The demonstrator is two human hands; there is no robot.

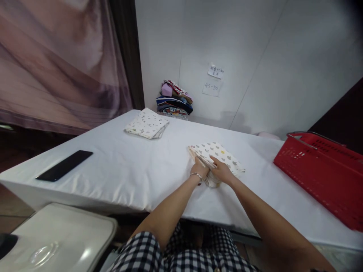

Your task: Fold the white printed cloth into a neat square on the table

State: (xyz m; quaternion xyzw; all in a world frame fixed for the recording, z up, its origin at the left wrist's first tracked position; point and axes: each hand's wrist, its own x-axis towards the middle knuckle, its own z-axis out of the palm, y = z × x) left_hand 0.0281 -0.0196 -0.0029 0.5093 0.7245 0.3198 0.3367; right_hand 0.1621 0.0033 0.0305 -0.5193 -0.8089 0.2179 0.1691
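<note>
A folded white cloth with grey and yellow prints (219,154) lies on the white table (127,166), a little right of centre. My left hand (200,169), with a bracelet at the wrist, grips the cloth's near left edge with closed fingers. My right hand (221,170) presses on the cloth's near end beside it, fingers curled over the fabric. A second folded white printed cloth (147,123) rests further back on the left, apart from both hands.
A black phone (64,165) lies at the table's left end. A red plastic basket (323,172) sits at the right. A stack of coloured folded clothes (174,99) stands against the back wall under two paper notes (213,80). A grey-white seat (56,238) is at lower left.
</note>
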